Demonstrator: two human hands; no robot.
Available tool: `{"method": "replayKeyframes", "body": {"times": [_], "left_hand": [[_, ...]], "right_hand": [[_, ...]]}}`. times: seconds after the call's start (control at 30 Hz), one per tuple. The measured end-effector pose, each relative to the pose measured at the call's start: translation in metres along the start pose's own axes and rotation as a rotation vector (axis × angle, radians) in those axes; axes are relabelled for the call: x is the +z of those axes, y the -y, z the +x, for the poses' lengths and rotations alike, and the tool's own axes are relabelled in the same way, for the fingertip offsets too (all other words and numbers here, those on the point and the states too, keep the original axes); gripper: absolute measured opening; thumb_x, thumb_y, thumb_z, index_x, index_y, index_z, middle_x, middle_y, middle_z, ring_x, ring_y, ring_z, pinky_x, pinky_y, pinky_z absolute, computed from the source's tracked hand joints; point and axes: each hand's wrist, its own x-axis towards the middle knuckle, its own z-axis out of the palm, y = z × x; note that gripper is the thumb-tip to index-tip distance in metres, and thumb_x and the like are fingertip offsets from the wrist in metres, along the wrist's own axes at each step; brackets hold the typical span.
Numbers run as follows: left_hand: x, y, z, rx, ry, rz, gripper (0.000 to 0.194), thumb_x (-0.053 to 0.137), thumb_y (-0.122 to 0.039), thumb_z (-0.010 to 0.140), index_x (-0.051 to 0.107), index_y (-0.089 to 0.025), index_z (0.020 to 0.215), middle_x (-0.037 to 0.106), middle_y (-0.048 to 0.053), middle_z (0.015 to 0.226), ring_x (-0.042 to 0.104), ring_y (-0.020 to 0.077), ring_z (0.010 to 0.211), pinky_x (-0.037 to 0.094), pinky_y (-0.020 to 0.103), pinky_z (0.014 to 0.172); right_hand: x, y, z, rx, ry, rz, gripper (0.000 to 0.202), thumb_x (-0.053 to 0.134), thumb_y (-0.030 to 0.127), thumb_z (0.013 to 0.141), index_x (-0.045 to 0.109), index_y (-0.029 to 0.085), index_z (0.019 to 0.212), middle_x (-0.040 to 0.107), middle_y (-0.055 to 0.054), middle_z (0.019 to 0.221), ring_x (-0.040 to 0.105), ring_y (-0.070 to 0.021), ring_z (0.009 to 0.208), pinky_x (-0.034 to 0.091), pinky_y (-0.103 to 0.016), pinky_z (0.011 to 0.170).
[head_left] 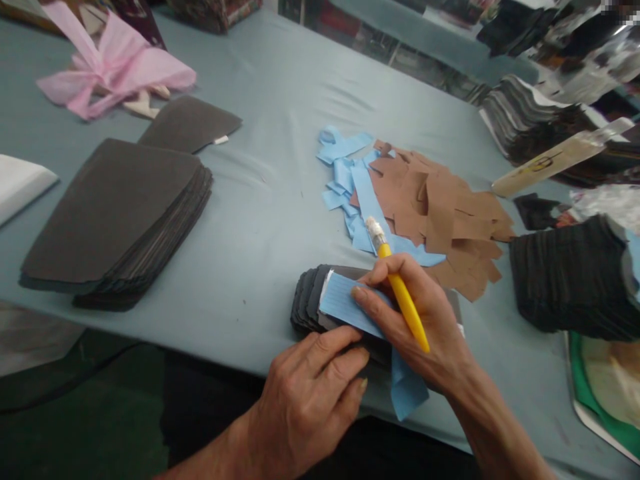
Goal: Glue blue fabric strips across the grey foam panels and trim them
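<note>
A small stack of dark grey pieces lies at the table's front edge, with a blue strip flat across its top. In my right hand is a yellow-handled brush, its whitish bristle end pointing up and away. The right thumb presses on the blue strip. My left hand has its fingers curled together against the near side of the stack, at the strip's lower edge; its thumb is hidden. Below the right hand, a loose blue end hangs over the table edge.
Beyond my hands lie brown cut pieces and more blue strips. A large dark stack and pink cloth are on the left. On the right stand another dark stack, a pale flat stick and a green-lined tray.
</note>
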Motion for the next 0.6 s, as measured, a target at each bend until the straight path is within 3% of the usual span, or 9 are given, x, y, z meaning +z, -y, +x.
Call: {"method": "replayKeyframes", "body": {"times": [0.6], "left_hand": [[0.0006, 0.0012, 0.0017, -0.027, -0.012, -0.048, 0.019, 0.057, -0.011, 0.102, 0.066, -0.015, 0.118, 0.081, 0.011, 0.113, 0.080, 0.0202, 0.095, 0.068, 0.032, 0.087]], "right_hand": [[-0.0027, 0.0035, 0.0056, 0.044, 0.091, -0.038, 0.017, 0.070, 0.033, 0.097, 0.054, 0.026, 0.097, 0.055, 0.006, 0.079, 0.049, -0.0118, 0.064, 0.042, -0.027, 0.058]]}}
